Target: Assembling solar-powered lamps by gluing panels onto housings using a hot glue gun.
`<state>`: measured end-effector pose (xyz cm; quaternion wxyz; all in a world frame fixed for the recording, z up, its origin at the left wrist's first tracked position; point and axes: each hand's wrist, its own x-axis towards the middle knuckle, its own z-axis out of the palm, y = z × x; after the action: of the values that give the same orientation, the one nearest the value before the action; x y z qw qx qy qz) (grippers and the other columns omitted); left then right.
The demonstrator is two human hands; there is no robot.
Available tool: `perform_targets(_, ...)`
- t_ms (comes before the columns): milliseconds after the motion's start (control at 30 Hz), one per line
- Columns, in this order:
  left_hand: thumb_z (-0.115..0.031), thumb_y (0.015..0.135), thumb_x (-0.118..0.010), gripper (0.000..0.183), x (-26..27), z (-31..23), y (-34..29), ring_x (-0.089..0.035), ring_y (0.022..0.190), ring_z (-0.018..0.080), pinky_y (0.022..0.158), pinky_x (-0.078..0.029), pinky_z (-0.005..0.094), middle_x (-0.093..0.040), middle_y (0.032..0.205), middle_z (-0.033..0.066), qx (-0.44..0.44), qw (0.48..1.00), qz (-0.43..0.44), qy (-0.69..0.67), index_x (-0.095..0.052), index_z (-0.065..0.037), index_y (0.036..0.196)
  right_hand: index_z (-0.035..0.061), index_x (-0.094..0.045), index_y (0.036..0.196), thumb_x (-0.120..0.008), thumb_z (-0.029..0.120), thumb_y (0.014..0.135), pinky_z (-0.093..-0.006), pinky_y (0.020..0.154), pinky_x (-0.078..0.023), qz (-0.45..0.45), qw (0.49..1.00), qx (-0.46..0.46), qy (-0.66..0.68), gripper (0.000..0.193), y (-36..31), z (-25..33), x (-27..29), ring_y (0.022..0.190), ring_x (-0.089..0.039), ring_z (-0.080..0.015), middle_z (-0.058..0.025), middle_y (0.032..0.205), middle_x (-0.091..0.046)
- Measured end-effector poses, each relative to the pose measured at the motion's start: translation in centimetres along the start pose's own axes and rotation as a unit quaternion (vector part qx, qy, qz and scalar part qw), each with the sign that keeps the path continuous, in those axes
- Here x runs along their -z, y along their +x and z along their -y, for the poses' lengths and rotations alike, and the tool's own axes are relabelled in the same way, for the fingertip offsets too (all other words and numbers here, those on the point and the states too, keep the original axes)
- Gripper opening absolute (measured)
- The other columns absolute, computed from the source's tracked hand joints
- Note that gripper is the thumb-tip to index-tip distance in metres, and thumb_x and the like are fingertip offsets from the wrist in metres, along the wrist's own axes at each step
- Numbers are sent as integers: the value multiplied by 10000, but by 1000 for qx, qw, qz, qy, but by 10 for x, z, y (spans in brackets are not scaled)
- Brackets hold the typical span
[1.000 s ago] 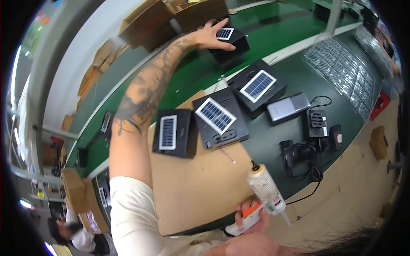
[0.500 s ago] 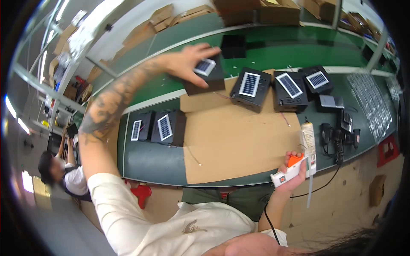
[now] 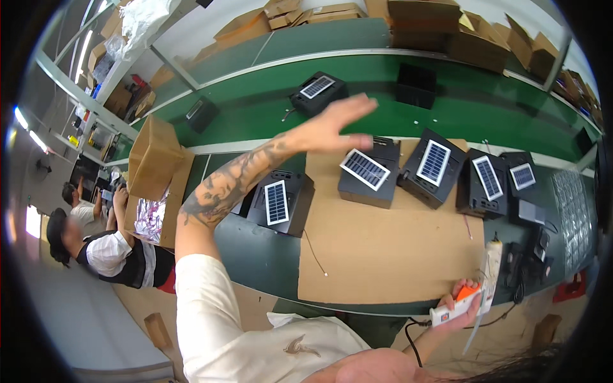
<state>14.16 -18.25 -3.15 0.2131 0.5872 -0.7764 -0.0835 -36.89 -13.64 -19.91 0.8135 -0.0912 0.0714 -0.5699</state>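
My left hand (image 3: 338, 124), slightly blurred, reaches over the far edge of the cardboard sheet (image 3: 389, 255) with fingers stretched out and nothing in them. Just below it lies a black box (image 3: 375, 191) with a small solar panel (image 3: 364, 170) tilted on its top. To the right stand more such black boxes (image 3: 431, 166) (image 3: 483, 188) with panels, and left of the sheet is another (image 3: 300, 204) with a thin wire hanging from it. At the near right corner, my right hand (image 3: 471, 306) is closed round the white handle of a hot glue gun (image 3: 489, 274) with an orange trigger and a glue stick behind.
A green conveyor (image 3: 255, 105) runs along the back, carrying black boxes (image 3: 319, 91) (image 3: 416, 85). Black adapters and cables (image 3: 518, 274) lie at right beside clear plastic trays (image 3: 570, 220). An open carton (image 3: 152, 217) stands at left near co-workers (image 3: 108, 249).
The black box under my left hand now rests on the cardboard, and the hand has lifted off it. Another panelled box shows on the conveyor. The view has shifted; my right hand keeps the glue gun.
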Motion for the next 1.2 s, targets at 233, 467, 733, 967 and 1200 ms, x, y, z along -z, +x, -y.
perform_targets(233, -799, 612, -702, 1307, 4, 134, 47, -234, 1408, 560, 1117, -186, 695, -145, 1605, 280, 388, 904, 85, 156, -88, -209, 1603, 74, -489, 1307, -460, 321, 1049, -289, 523, -401, 6, 998, 7, -66, 358, -19, 34, 31, 1294, -530, -182, -69, 1298, -558)
perform_targets(467, -656, 639, -759, 1206, 14, 114, 27, -385, 1332, 505, 1050, -325, 633, -348, 1518, 266, 353, 914, 30, 198, -162, -221, 1592, 30, -475, 1240, -412, 329, 1050, -303, 471, -419, -24, 999, 33, 9, 360, -14, 2, 1, 1226, -576, -307, -118, 1187, -529)
perform_targets(733, -509, 701, -772, 1105, 66, -113, -59, -390, 1318, 493, 1078, -326, 566, -317, 1513, 290, 106, 966, -22, 236, -207, -151, 1580, 70, -492, 1269, -464, 288, 1025, -285, 487, -449, 29, 1000, 11, 3, 328, -11, 4, 9, 1198, -587, -273, -91, 1200, -561)
perform_targets(967, -416, 683, -808, 1063, -2, -263, -149, -426, 1264, 464, 1055, -355, 532, -326, 1496, 292, 84, 984, 86, 133, -288, -79, 1547, 66, -519, 1209, -495, 244, 1001, -282, 503, -462, 5, 1000, -17, 15, 275, 3, 4, -5, 1207, -570, -280, -112, 1168, -582)
perform_targets(1200, -446, 736, -777, 1006, -92, -250, -161, -402, 1276, 469, 1013, -351, 560, -297, 1516, 301, 139, 983, 45, 113, -294, -102, 1548, 37, -529, 1163, -507, 221, 989, -263, 517, -461, -15, 999, -33, -19, 254, 6, -2, -17, 1191, -567, -284, -130, 1171, -581)
